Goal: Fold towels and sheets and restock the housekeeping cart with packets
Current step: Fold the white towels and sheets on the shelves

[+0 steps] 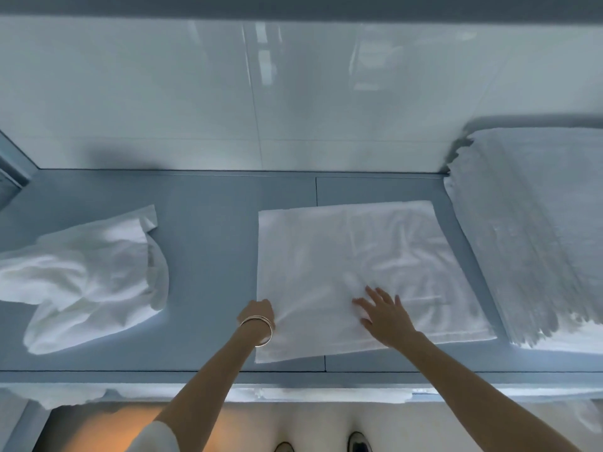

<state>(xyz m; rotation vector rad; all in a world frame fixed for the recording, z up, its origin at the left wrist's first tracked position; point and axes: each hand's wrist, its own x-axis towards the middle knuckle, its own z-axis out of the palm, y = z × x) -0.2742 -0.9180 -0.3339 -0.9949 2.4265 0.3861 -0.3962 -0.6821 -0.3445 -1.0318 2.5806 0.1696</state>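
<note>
plainly, the step in hand was folding: a white sheet (pixel 365 275), already doubled into a flat rectangle, lay on the grey shelf (pixel 212 243) right of centre, its near edge close to the shelf's front lip. the person's right hand (pixel 385 316) rested on the sheet's near half with the fingers straight and spread, pressing the cloth flat and grasping nothing. the left hand (pixel 259 309), with bangles at the wrist, sat at the sheet's left edge; the fingers were turned away from the camera and seemed curled at that edge, but whether they truly pinched the cloth could not be told.

to the left, well apart from the sheet, a crumpled white towel (pixel 88 282) lay unfolded in a loose heap. at the right end of the shelf stood a tall stack of folded linen (pixel 535 230), just beside the sheet's right edge. neither the cart nor any packets were in view.

by judgement, the task was at an early stage, with the heap untouched and restocking not begun. the next move probably called for smoothing out the creases near the middle, then lifting one edge with both hands and bringing it squarely over the opposite edge, so that the corners met before the fold was pressed down.
</note>
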